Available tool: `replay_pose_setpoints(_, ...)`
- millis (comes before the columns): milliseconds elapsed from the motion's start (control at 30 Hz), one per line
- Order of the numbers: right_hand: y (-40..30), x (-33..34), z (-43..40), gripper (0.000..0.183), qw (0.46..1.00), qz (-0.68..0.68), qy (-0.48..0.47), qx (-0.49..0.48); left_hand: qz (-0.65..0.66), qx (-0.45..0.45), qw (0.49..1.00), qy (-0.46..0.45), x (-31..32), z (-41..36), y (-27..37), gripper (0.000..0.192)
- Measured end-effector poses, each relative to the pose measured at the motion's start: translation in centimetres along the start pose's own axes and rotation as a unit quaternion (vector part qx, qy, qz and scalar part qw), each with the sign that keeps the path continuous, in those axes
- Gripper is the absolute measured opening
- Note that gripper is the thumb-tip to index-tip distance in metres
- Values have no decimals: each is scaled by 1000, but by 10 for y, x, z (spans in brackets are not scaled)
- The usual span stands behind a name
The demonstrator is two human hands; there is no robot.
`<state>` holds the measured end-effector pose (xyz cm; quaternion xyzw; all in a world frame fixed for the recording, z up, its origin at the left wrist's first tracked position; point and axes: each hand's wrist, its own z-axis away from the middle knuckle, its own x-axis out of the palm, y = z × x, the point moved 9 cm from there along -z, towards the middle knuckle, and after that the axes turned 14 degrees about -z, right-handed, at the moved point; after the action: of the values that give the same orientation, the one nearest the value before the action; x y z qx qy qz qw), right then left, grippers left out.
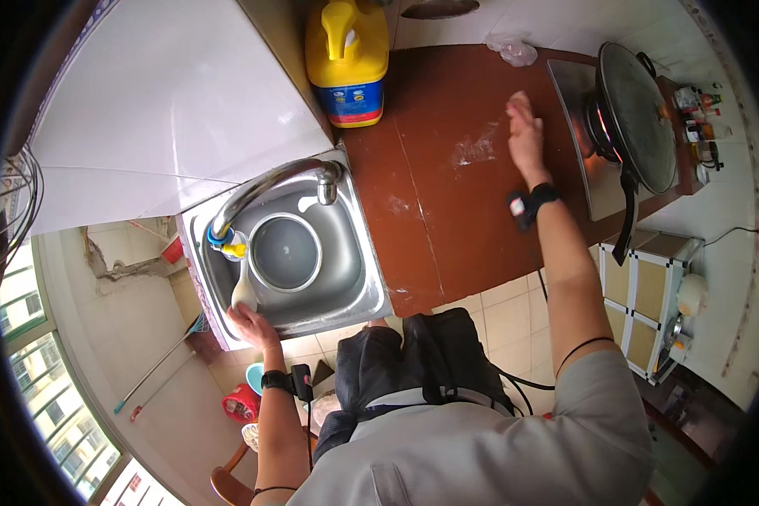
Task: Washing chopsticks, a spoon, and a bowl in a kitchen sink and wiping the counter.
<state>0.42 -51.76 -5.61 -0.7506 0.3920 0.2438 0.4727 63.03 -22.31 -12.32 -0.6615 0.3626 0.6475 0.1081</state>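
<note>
My left hand (253, 327) is at the near left corner of the stainless steel sink (345, 265), its fingers on the bowl end of a white spoon or ladle (244, 292). The utensil's narrow handle points towards the tap. Beside it, a round metal basin (286, 252) of cloudy water sits in the sink. The curved chrome faucet (272, 180) arches over the sink, with a yellow-handled valve (234, 250) at its base. Over the red-brown countertop (443, 209) my right hand (524, 136) is stretched out, slightly blurred, with nothing visible in it. It is left of the stove.
A lidded wok (639, 120) stands on the lit gas stove (575, 114), its black handle (626, 218) jutting past the counter's near edge. A yellow jug (348, 63) and a crumpled plastic bag (515, 50) are at the back. Several seasoning bottles (702, 131) line the right side.
</note>
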Motion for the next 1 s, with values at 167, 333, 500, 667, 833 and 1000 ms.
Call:
replay_pose_setpoints(167, -159, 37, 49, 25, 970, -226, -14, -87, -6, 36, 999, -15, -10, -1, 20, 34)
replay_pose_setpoints(333, -266, 85, 121, 31, 939, -300, -155, -59, -12, 23, 999, -48, 1, -2, 10, 38)
replay_pose_setpoints(500, -181, 59, 88, 26, 830, -503, -31, 239, -11, 18, 999, -48, -8, 2, 13, 33)
replay_pose_setpoints(667, 26, -2, 35, 24, 993, -17, 58, 102, 19, 35, 999, -35, -15, 0, 36, 27)
replay_pose_setpoints(833, -121, 39, 34, 25, 992, -121, -2, 41, 27, 32, 999, -10, -18, 0, 28, 26)
replay_pose_setpoints(1000, -271, 106, 102, 28, 954, -290, -40, -69, 61, 19, 998, -21, -20, 0, 23, 27)
